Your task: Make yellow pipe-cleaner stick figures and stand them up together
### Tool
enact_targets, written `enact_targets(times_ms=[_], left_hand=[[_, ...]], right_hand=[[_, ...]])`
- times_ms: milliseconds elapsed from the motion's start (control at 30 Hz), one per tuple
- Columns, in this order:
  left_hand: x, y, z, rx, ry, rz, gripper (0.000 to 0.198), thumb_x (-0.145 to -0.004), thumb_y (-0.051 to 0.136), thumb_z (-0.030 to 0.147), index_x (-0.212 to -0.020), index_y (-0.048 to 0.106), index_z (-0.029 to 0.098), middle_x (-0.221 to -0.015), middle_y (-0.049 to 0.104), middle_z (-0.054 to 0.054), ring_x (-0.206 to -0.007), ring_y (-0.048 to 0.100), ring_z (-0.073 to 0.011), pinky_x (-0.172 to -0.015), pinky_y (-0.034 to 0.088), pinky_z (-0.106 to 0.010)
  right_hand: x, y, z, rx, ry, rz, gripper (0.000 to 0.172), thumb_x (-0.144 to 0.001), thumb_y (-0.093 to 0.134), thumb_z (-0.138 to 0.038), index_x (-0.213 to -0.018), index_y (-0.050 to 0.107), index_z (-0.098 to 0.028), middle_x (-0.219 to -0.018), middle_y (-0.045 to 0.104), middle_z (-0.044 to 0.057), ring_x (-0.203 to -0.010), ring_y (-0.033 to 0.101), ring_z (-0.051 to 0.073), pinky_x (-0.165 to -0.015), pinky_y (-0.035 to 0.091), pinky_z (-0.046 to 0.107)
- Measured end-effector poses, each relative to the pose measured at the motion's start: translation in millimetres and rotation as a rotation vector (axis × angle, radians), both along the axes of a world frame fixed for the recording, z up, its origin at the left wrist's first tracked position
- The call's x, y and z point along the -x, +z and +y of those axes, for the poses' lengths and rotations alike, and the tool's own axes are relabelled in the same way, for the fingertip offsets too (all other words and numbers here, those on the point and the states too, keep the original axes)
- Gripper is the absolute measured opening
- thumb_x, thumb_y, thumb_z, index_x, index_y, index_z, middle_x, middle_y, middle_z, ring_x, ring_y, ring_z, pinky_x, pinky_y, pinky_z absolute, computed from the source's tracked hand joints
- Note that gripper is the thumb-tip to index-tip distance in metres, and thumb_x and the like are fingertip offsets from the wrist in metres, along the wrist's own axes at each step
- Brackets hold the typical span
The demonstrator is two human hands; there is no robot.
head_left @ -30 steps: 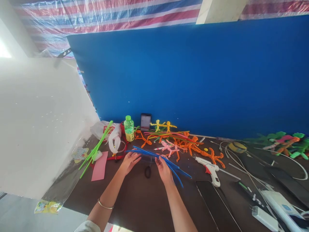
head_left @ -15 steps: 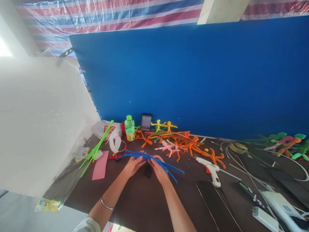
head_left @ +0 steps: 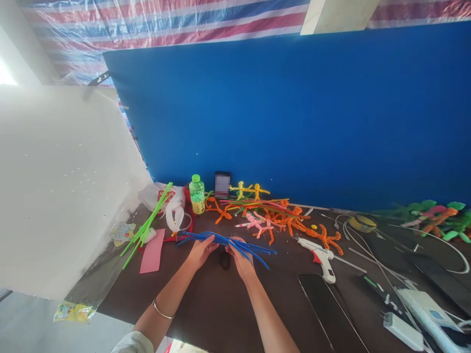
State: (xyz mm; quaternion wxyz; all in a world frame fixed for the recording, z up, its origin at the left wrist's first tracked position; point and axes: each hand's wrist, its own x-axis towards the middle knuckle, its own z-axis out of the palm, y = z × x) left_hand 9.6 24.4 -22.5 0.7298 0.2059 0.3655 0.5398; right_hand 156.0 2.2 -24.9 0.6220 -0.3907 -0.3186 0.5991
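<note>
A loose bundle of blue pipe cleaners point(head_left: 222, 239) stretches sideways over the front of the dark table. My left hand point(head_left: 200, 253) is closed around its left part, thumb on top. Further right, my right hand point(head_left: 241, 261) grips the same bundle, whose ends fan out past the wrist. Below the bundle, between the hands, is a small dark loop point(head_left: 225, 260) that I cannot make out. A pink paper point(head_left: 152, 251) and several green pipe cleaners point(head_left: 147, 226) lie left of my left hand.
Behind the hands lie orange pipe-cleaner figures point(head_left: 293, 220), a pink one point(head_left: 257, 223) and a green-capped bottle point(head_left: 197, 196). To the right are a white glue gun point(head_left: 321, 255), a black phone point(head_left: 331, 311), a power strip point(head_left: 429, 314) and cables. A blue panel point(head_left: 275, 122) stands at the back.
The blue bundle has shifted slightly left, and its right ends have risen and spread differently. Both hands keep hold of it, with the right hand turned a little.
</note>
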Motion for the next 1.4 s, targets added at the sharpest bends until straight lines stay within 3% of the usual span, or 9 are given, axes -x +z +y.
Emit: enact_targets(times_ms=[100,367,467,633,867,1000,1133,1267,1400], left_hand=[[-1,-1.5,1,0.021,0.04,0.007,0.02,-0.059,0.073,0.021,-0.071,0.06,0.013,-0.073,0.068,-0.003,-0.071,0.064,-0.0156,-0.079,0.048,-0.034],[0,-1.3,3,0.017,0.06,-0.032,0.021,-0.059,0.073,0.021,-0.075,0.061,0.013,-0.077,0.068,-0.004,-0.076,0.064,-0.0165,-0.082,0.047,-0.035],[1,-1.1,3,0.029,0.077,-0.043,0.019,-0.06,0.072,0.021,-0.074,0.061,0.013,-0.074,0.068,-0.003,-0.072,0.064,-0.0155,-0.08,0.048,-0.034],[2,-1.1,3,0.061,0.088,-0.049,0.019,-0.061,0.071,0.019,-0.075,0.061,0.014,-0.074,0.068,-0.002,-0.07,0.064,-0.0148,-0.078,0.05,-0.033],[9,0.0,7,0.051,0.177,-0.068,0.017,-0.064,0.069,0.016,-0.077,0.059,0.016,-0.072,0.066,0.0,-0.066,0.063,-0.0123,-0.073,0.052,-0.03],[10,1.3,10,0.088,0.228,-0.129,0.015,-0.065,0.066,0.009,-0.075,0.057,0.015,-0.067,0.065,0.001,-0.063,0.063,-0.0112,-0.069,0.053,-0.026],[5,2.9,14,0.146,0.266,-0.188,0.012,-0.069,0.059,0.002,-0.072,0.056,0.013,-0.068,0.064,-0.001,-0.07,0.065,-0.013,-0.077,0.053,-0.028],[-8,7.0,21,0.16,0.274,-0.221,0.013,-0.073,0.054,0.001,-0.072,0.056,0.013,-0.072,0.065,-0.002,-0.08,0.065,-0.0145,-0.082,0.052,-0.028],[-30,18.4,33,0.17,0.253,-0.257,0.011,-0.077,0.049,0.004,-0.078,0.056,0.012,-0.078,0.066,-0.007,-0.084,0.064,-0.0175,-0.075,0.055,-0.027]], right_hand=[[-1,-0.4,0,0.01,-0.03,0.003,0.026,-0.059,0.073,-0.03,-0.08,0.061,-0.02,-0.069,0.064,-0.001,-0.063,0.061,0.015,-0.064,0.052,0.031],[-2,2.9,1,-0.003,-0.075,0.045,0.025,-0.056,0.074,-0.027,-0.076,0.06,-0.022,-0.074,0.064,-0.001,-0.073,0.062,0.018,-0.074,0.051,0.036],[-3,1.1,2,0.016,-0.117,0.053,0.021,-0.058,0.073,-0.03,-0.071,0.06,-0.021,-0.071,0.064,0.0,-0.066,0.06,0.016,-0.067,0.052,0.033],[-9,-2.9,4,0.04,-0.194,0.105,0.028,-0.056,0.075,-0.031,-0.077,0.059,-0.021,-0.062,0.06,-0.003,-0.054,0.056,0.012,-0.053,0.049,0.027],[-32,1.4,11,-0.029,-0.302,0.329,0.018,-0.064,0.071,-0.029,-0.071,0.058,-0.02,-0.064,0.057,-0.005,-0.049,0.049,0.004,-0.044,0.043,0.016],[-55,7.6,4,-0.102,-0.208,0.517,0.012,-0.069,0.067,-0.024,-0.075,0.057,-0.02,-0.069,0.059,-0.004,-0.05,0.051,0.004,-0.044,0.045,0.015],[-80,11.1,-6,-0.27,-0.055,0.78,0.005,-0.078,0.058,-0.023,-0.079,0.054,-0.02,-0.068,0.054,-0.006,-0.046,0.049,0.0,-0.043,0.044,0.01],[-96,6.0,-9,-0.492,0.102,1.015,0.008,-0.082,0.05,-0.024,-0.077,0.053,-0.019,-0.066,0.051,-0.006,-0.046,0.049,-0.001,-0.04,0.041,0.008],[-95,-2.9,-10,-0.616,0.226,1.082,0.008,-0.079,0.054,-0.023,-0.073,0.055,-0.019,-0.06,0.047,-0.007,-0.043,0.045,-0.001,-0.037,0.035,0.007]])
